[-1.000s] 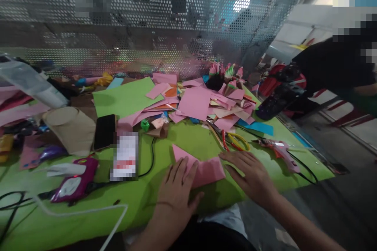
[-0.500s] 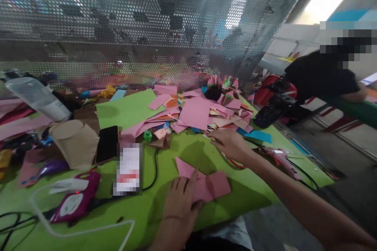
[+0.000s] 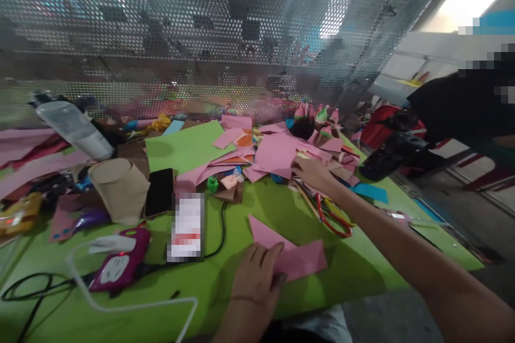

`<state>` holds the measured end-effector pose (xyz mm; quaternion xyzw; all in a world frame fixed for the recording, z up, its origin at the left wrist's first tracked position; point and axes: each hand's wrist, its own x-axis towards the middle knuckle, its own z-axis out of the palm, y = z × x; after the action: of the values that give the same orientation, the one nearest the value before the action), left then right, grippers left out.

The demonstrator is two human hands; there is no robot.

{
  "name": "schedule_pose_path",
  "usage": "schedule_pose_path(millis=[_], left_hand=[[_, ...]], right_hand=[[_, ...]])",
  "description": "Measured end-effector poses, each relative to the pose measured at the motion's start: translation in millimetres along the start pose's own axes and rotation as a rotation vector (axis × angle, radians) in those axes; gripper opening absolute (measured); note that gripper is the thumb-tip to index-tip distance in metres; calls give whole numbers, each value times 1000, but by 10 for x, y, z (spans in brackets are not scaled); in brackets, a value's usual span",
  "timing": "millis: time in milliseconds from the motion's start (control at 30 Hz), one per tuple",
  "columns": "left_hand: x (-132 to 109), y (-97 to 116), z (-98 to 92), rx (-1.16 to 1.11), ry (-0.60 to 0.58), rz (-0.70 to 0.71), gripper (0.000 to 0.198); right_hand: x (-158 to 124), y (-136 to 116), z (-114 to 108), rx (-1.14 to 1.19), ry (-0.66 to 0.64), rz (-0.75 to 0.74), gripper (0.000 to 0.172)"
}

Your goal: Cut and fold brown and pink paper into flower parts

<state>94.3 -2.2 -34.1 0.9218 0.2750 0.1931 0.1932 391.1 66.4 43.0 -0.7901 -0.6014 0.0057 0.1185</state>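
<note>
My left hand (image 3: 256, 278) is closed on a folded piece of pink paper (image 3: 302, 261) near the table's front edge, its thumb and fingers pressing the left part. A pointed flap stands out at the paper's upper left. Farther out, my right hand (image 3: 311, 174) reaches to the paper pile, its fingers apart and bent downward. Its fingertips are at the right edge of a pink sheet (image 3: 276, 154); whether they grip it is hard to see. Below that wrist lie red-handled scissors (image 3: 332, 225) with a yellow-handled pair (image 3: 340, 211) beside them.
The green table (image 3: 156, 289) holds a glue gun (image 3: 398, 217), a dark phone (image 3: 159, 193), a lit phone (image 3: 187, 228), a magenta device (image 3: 120, 262) with cables, a brown paper cone (image 3: 118, 193) and a bottle (image 3: 76, 126). A perforated metal panel (image 3: 193, 37) stands behind; a person (image 3: 462, 102) is at right.
My right hand has moved slightly farther into the pile, uncovering more of the scissors. My left hand stays on the pink paper, whose right part now looks flatter. The view has shifted right-to-left slightly.
</note>
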Motion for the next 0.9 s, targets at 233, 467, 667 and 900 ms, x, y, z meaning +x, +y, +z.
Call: schedule_pose_path(millis=[233, 467, 667, 900], left_hand=[[-20, -4, -1, -13, 22, 19, 56], [15, 40, -52, -61, 30, 22, 49], [48, 46, -86, -191, 60, 45, 21], [52, 28, -104, -200, 55, 26, 17]], right_hand=[[176, -146, 20, 35, -23, -14, 28], [88, -388, 158, -74, -92, 10, 32], [176, -542, 163, -78, -109, 73, 43], [47, -327, -216, 11, -139, 66, 29]])
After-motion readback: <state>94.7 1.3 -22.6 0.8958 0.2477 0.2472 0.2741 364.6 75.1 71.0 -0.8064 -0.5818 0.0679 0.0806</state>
